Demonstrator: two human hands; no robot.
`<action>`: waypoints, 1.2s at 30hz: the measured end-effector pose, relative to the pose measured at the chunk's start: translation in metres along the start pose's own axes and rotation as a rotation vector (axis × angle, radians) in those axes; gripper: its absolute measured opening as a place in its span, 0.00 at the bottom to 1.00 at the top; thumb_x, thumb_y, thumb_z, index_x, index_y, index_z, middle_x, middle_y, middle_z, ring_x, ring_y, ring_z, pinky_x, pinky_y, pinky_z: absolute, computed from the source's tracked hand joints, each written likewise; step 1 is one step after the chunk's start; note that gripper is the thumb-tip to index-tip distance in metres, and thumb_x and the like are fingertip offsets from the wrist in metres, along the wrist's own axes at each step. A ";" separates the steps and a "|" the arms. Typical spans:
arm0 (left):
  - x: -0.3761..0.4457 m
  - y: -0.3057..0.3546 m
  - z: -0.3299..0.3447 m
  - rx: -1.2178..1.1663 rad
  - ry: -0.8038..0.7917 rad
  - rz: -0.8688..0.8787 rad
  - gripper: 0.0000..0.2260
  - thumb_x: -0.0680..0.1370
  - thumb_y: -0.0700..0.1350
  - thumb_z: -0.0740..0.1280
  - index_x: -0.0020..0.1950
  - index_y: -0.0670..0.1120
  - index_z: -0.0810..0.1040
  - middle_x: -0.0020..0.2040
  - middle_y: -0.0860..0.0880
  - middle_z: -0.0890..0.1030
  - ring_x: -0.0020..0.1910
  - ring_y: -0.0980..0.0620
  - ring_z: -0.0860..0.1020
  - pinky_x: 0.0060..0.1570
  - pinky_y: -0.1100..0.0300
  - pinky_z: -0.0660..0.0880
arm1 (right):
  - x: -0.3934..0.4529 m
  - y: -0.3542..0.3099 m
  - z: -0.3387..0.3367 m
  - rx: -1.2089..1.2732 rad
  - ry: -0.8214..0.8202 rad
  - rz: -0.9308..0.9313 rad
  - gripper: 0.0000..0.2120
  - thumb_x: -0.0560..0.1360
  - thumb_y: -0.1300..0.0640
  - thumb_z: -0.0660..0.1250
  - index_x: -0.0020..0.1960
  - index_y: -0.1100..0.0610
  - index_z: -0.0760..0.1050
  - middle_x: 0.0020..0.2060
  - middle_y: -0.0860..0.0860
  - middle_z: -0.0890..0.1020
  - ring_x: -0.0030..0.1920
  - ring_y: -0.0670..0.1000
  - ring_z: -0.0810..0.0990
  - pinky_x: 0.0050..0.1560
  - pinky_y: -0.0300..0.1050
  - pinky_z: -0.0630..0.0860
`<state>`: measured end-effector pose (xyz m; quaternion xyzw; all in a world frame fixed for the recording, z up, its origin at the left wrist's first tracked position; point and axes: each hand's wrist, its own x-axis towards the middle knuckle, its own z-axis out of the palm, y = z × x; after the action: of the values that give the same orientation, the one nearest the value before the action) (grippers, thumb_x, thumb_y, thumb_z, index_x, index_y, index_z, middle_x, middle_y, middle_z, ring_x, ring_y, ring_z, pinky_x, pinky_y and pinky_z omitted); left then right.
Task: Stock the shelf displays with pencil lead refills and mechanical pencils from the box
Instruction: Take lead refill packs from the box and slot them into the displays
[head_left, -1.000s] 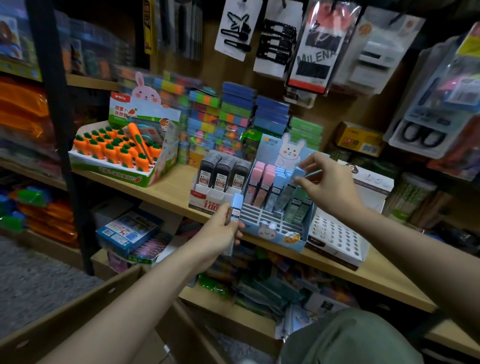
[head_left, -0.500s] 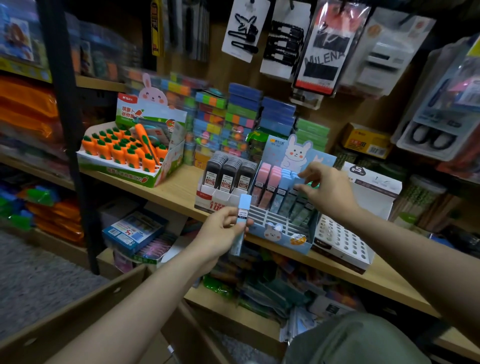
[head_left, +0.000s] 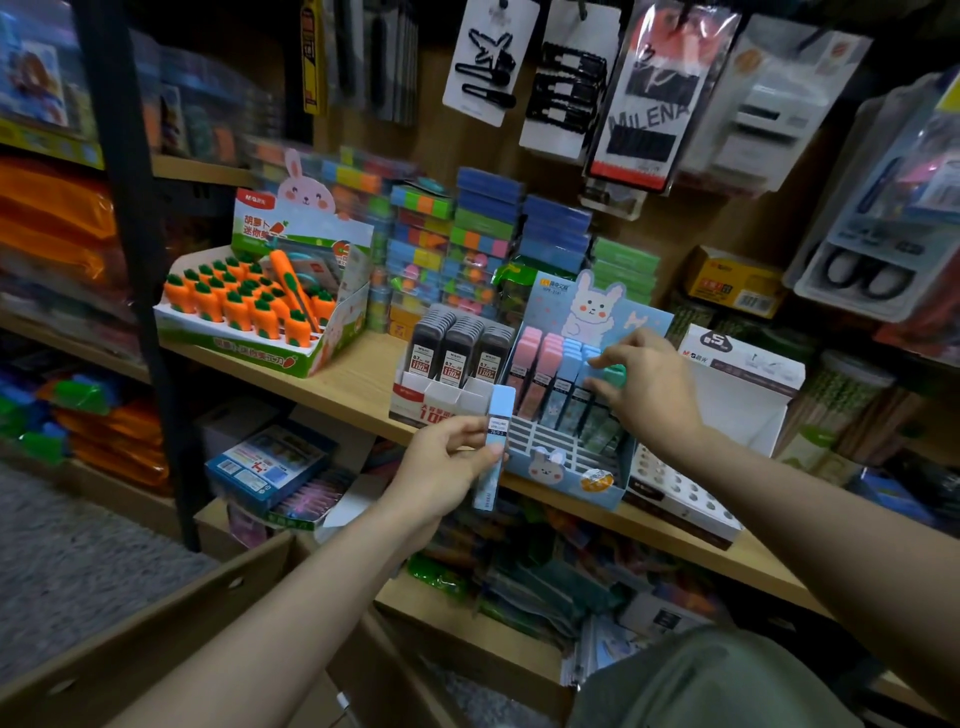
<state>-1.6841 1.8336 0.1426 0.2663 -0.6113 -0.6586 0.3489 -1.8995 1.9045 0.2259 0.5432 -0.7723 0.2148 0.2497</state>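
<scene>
Meanwhile, a green refill case (head_left: 616, 375) had been lowered into the bunny display (head_left: 566, 470) by the right hand (head_left: 649, 389), fingers pinching it; a blue refill case (head_left: 494, 447) was gripped by the left hand (head_left: 447, 467) just before that display, next to be slotted.

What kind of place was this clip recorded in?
Most likely a stationery shop aisle: wooden shelf carrying a bunny display box of lead refills, a carrot-themed display box, and carded hair clips hanging above.

Left hand (head_left: 441, 462) around a blue lead refill (head_left: 496, 447), right hand (head_left: 647, 392) (fingers curled) at the bunny display (head_left: 566, 467).
</scene>
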 end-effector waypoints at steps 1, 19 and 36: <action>0.000 0.001 0.000 0.009 0.012 0.002 0.12 0.77 0.38 0.69 0.54 0.55 0.79 0.54 0.49 0.82 0.55 0.53 0.80 0.57 0.53 0.78 | 0.000 -0.001 -0.002 -0.027 -0.023 0.008 0.12 0.71 0.54 0.76 0.53 0.56 0.84 0.47 0.52 0.77 0.50 0.55 0.76 0.48 0.49 0.73; -0.011 0.000 0.004 0.801 0.038 0.478 0.13 0.81 0.49 0.64 0.65 0.49 0.74 0.61 0.53 0.75 0.62 0.55 0.71 0.61 0.59 0.71 | -0.021 -0.044 -0.041 0.640 -0.148 0.148 0.14 0.71 0.56 0.76 0.48 0.45 0.72 0.42 0.49 0.81 0.36 0.44 0.83 0.36 0.41 0.81; -0.008 -0.027 -0.003 1.324 -0.176 0.604 0.28 0.81 0.51 0.62 0.78 0.45 0.57 0.77 0.45 0.55 0.77 0.47 0.51 0.72 0.53 0.61 | -0.008 -0.024 -0.012 0.384 -0.030 0.039 0.12 0.72 0.62 0.74 0.49 0.55 0.72 0.51 0.50 0.77 0.39 0.39 0.78 0.37 0.27 0.71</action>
<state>-1.6803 1.8387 0.1147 0.1872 -0.9538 -0.0452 0.2308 -1.8722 1.9101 0.2317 0.5689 -0.7311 0.3549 0.1261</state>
